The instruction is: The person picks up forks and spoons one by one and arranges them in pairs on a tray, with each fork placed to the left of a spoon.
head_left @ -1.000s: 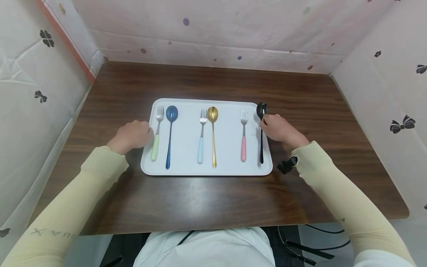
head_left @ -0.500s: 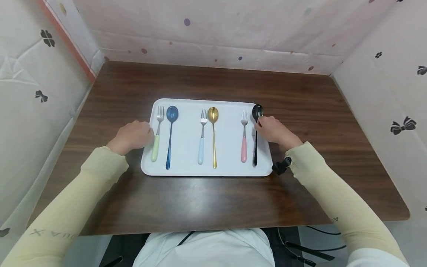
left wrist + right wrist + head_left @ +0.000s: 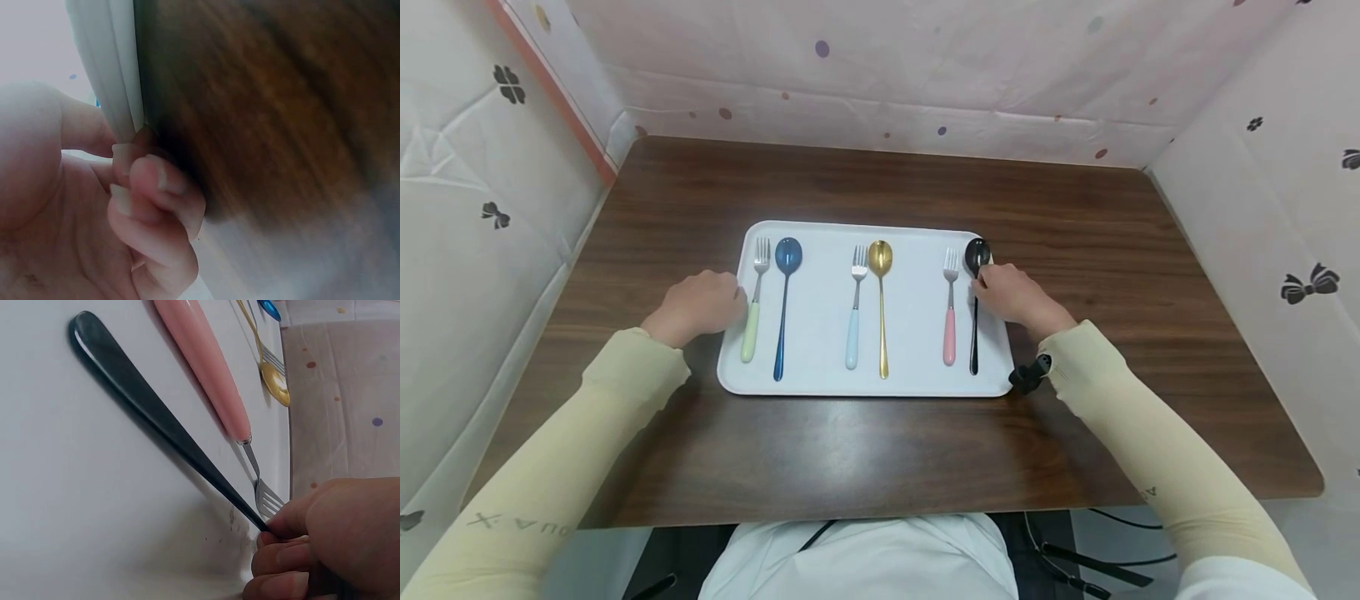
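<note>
My right hand (image 3: 1021,297) pinches the neck of a black spoon (image 3: 975,337) over the right end of a white tray (image 3: 917,383). In the right wrist view the spoon's handle (image 3: 144,403) slants along the tray, close to its surface; whether it touches is hard to tell. Just left of it lies a fork with a pink handle (image 3: 949,337). At the tray's left edge, my left hand (image 3: 700,304) grips the rim; the left wrist view has the tray wall (image 3: 112,69) between thumb and curled fingers. A green-handled fork (image 3: 750,329) lies beside that hand.
Also on the tray are a blue spoon (image 3: 787,258), a fork with a light blue handle (image 3: 852,337) and a gold spoon (image 3: 881,260). Beneath is a brown wooden table (image 3: 850,467), with patterned sheeting (image 3: 880,67) behind and at both sides.
My right hand has moved left with the black spoon, from the tray's right edge to nearer the pink fork, then slightly toward me. The left hand keeps its place on the rim.
</note>
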The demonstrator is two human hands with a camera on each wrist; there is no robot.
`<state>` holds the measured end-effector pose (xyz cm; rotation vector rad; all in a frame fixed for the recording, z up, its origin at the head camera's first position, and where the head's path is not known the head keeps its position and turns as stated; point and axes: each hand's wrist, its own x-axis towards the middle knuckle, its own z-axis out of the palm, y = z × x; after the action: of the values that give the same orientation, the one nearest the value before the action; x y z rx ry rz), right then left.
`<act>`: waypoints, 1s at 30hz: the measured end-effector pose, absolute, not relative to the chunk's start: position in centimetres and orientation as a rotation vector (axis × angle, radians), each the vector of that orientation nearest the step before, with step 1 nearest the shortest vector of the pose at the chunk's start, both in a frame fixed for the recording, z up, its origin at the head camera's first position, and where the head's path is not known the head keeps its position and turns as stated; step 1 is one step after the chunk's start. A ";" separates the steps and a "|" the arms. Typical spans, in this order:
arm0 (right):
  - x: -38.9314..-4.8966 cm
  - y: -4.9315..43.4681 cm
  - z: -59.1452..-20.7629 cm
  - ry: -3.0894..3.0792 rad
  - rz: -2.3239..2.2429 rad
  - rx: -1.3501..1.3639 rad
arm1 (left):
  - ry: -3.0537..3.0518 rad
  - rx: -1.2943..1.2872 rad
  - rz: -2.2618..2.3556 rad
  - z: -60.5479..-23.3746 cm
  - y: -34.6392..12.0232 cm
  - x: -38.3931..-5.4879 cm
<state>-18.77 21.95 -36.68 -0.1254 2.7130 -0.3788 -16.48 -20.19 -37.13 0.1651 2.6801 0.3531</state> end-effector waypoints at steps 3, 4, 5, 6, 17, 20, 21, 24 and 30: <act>-18.7 21.8 -36.7 2.725 -0.370 -0.128 | 2.679 0.158 0.359 -37.0 -20.2 -16.4; -18.7 21.7 -36.6 2.727 -0.366 -0.126 | 2.681 0.159 0.358 -37.0 -20.2 -16.4; -18.7 21.7 -36.6 2.730 -0.360 -0.124 | 2.682 0.158 0.358 -37.0 -20.2 -16.4; -18.7 21.7 -36.6 2.733 -0.351 -0.122 | 2.683 0.156 0.359 -37.0 -20.1 -16.4; -18.6 21.7 -36.7 2.752 -0.309 -0.097 | 2.685 0.156 0.367 -37.2 -20.1 -16.4; -18.6 21.8 -36.8 2.749 -0.312 -0.094 | 2.683 0.164 0.371 -37.2 -20.1 -16.4; -18.6 21.8 -36.8 2.748 -0.313 -0.093 | 2.683 0.166 0.371 -37.1 -20.1 -16.4; -18.6 21.8 -36.9 2.742 -0.314 -0.088 | 2.675 0.169 0.369 -37.1 -20.1 -16.4; -18.6 21.6 -36.9 2.753 -0.321 -0.085 | 2.665 0.181 0.354 -36.8 -20.3 -16.4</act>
<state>-18.62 21.62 -36.91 -0.0849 2.7533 -0.3213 -16.44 -20.26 -36.78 0.1813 2.6646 0.3540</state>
